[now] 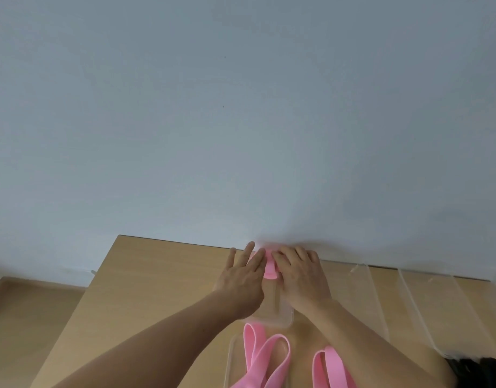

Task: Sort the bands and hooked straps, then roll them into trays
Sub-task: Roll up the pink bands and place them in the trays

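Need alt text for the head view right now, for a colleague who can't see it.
Both hands, left hand and right hand, press on a rolled pink band at the far end of a clear tray on a wooden table. Loose pink bands lie unrolled nearer the person, and more clear trays sit to the right.

Both hands on rolled pink band

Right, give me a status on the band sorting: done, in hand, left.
Done: hard to say; no finished roll is clearly visible. In hand: both hands, left hand and right hand, press a pink roll at the far end of a clear tray. Left: loose pink bands lie unrolled near the camera, and a dark item at the right edge is too cut off to identify.
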### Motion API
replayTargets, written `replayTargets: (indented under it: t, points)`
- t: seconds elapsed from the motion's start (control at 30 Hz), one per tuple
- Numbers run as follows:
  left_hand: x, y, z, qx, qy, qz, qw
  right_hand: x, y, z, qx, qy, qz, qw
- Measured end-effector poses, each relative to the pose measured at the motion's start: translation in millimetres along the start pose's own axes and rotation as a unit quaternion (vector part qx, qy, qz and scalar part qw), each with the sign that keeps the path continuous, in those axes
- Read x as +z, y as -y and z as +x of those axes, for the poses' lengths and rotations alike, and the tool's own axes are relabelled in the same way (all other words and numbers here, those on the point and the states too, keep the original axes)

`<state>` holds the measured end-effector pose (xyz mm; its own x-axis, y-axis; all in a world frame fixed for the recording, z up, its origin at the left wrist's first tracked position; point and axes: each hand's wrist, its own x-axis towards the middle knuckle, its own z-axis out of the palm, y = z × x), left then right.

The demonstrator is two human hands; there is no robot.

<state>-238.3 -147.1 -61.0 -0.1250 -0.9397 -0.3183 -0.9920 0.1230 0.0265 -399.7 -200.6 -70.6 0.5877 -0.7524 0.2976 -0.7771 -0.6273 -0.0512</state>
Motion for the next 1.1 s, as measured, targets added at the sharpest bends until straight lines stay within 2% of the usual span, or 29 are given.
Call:
replayTargets:
  t: [0.17,0.47,0.93,1.1]
  points:
    - [-1.5,4.0,-5.9,-0.007,-0.009,-0.019,1.000,-0.3,-3.5,-4.4,-0.002,-0.017,0.026,1.000]
    - [-13.1,4.3,-11.5,-0.012,-0.022,-0.041,0.999,-8.8,3.0,-3.5,0.011,0.005,0.055,0.998]
    - [-31.6,8.2,-36.4,-0.015,-0.028,-0.077,0.997,-49.0,12.2,-16.1,0.032,0.087,0.089,0.992]
    - [-35.9,11.0,-63.6,0.032,-0.079,-0.133,0.987,-73.1,41.8,-43.8,0.064,0.033,0.120,0.990]
